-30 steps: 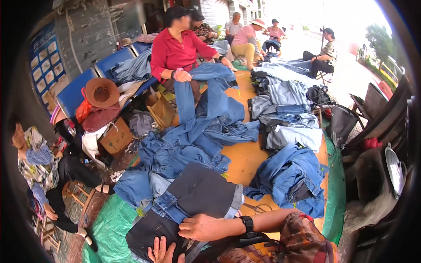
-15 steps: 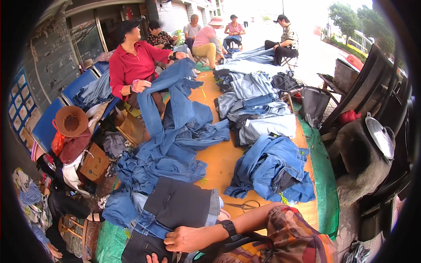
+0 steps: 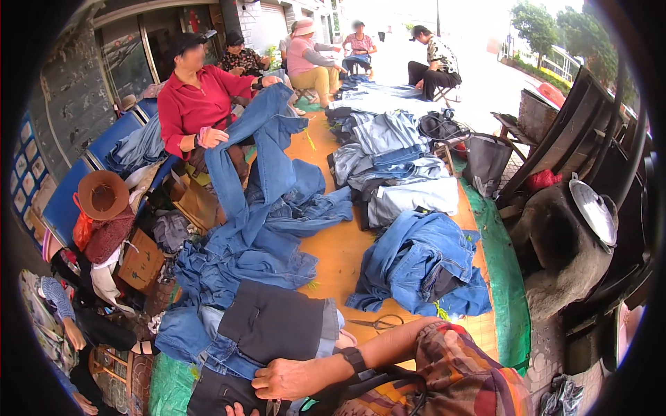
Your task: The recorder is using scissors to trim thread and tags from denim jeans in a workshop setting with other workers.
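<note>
My right hand, a dark watch on its wrist, is closed over dark denim jeans at the lower edge. Metal blades, like those of small scissors, poke out below its palm. Only the fingertips of my left hand show at the bottom edge, bent onto the same dark cloth; the rest is cut off. Just beyond lies a folded dark piece with a grey-blue edge, on top of blue jeans. Another pair of scissors rests on the tan tabletop beyond my right forearm.
A heap of blue jeans lies on the right, with folded stacks behind it. Across the left side, a co-worker in red holds up blue jeans. Green sheeting edges the table; a clay stove stands at right.
The whole view has shifted slightly. My hands stay on the dark jeans with little movement. The person in the pink hat has straightened up, and a bystander's forearm at lower left has come into view.
</note>
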{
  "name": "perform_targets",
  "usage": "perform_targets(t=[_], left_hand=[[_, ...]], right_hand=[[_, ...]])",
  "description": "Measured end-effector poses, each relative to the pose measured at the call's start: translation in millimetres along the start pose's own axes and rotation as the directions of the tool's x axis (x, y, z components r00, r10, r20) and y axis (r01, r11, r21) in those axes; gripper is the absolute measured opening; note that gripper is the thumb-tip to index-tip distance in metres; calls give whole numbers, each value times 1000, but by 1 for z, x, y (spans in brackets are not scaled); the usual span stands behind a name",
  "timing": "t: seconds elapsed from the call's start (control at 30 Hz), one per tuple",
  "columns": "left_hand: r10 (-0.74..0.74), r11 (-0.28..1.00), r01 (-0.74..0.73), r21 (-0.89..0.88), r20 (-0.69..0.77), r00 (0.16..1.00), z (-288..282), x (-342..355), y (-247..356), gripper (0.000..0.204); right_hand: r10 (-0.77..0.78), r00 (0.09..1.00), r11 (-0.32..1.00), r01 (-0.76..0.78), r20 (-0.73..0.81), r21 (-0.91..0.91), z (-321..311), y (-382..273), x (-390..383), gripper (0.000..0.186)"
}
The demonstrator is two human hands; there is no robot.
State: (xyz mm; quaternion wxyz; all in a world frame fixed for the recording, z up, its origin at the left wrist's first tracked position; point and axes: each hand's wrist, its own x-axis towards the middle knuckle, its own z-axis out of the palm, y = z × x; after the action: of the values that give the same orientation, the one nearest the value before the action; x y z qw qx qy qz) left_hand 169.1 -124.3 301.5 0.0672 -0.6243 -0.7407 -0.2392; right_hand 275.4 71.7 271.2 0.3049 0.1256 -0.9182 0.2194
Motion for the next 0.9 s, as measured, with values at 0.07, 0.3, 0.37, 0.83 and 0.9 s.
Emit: perform_targets(t=[0.07,0.3,0.37,0.83,0.9], left_hand=[[-9,1000,9,-9,-4,1000,-2,-1,0,39],[13,1000,-14,18,49,999,-4,4,3,38],[1,1000,-1,12,31,1000,-1,3,2,38],[10,1000,-12,26,68,998,-5,5,1,37],[6,1000,-7,14,65,998,-6,4,1,37]], right_hand=[[0,1000,1000,0,6,1,1,-1,1,21],[2,1000,999,-3,-16,-32,2,2,-3,21],[6,999,999,-8,-36,-45,3,2,-2,20],[8,1000,999,-8,-5,-32,-1,1,-3,21],[10,1000,999,-10,-2,-35,0,1,-3,21]])
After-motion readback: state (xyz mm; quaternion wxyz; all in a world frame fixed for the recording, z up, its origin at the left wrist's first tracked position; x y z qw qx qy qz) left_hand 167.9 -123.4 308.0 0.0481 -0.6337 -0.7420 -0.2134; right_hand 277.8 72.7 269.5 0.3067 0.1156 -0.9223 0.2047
